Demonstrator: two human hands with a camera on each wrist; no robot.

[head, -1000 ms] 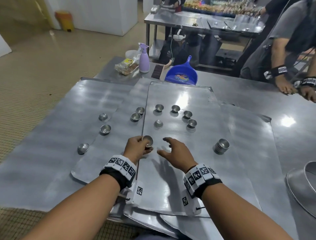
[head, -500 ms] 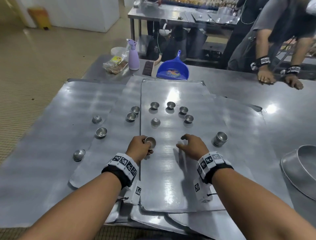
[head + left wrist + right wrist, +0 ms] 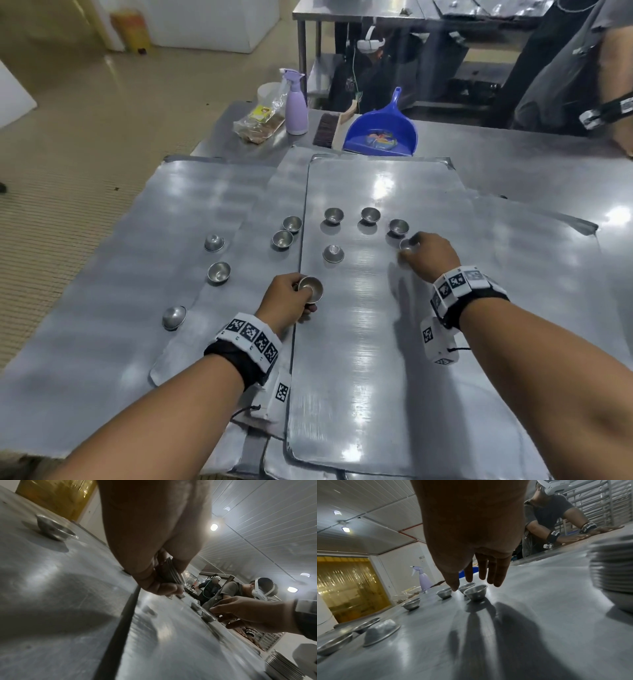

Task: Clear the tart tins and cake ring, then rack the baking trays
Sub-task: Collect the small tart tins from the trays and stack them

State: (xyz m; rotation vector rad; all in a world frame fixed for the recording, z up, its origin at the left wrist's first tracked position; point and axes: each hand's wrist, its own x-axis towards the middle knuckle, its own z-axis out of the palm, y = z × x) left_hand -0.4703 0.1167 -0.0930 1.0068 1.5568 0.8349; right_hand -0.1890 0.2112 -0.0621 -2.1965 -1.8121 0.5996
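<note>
Several small metal tart tins [image 3: 334, 215] lie scattered on overlapping flat baking trays [image 3: 370, 359]; some are upside down. My left hand [image 3: 286, 303] grips a nested stack of tins [image 3: 311, 289] just above the near tray; the left wrist view shows their rims [image 3: 172, 572] between the curled fingers. My right hand [image 3: 426, 253] hovers over a single tin [image 3: 407, 244] at the right end of the arc. Its fingers [image 3: 494, 572] are nearly straight above that tin [image 3: 475, 592], and the thumb is close to the rim. A taller stack of tins [image 3: 611, 572] stands right of this hand, hidden in the head view.
A blue dustpan [image 3: 380, 133], a brush [image 3: 325, 128], a lilac spray bottle [image 3: 296, 102] and a bag of food [image 3: 258, 123] sit at the table's far end. Another person's arm [image 3: 613, 109] rests at the far right. The left tray [image 3: 102, 308] overhangs the floor.
My right hand has moved forward and to the right, from beside the left hand to above the rightmost tin of the arc. The left hand stays put with its tins.
</note>
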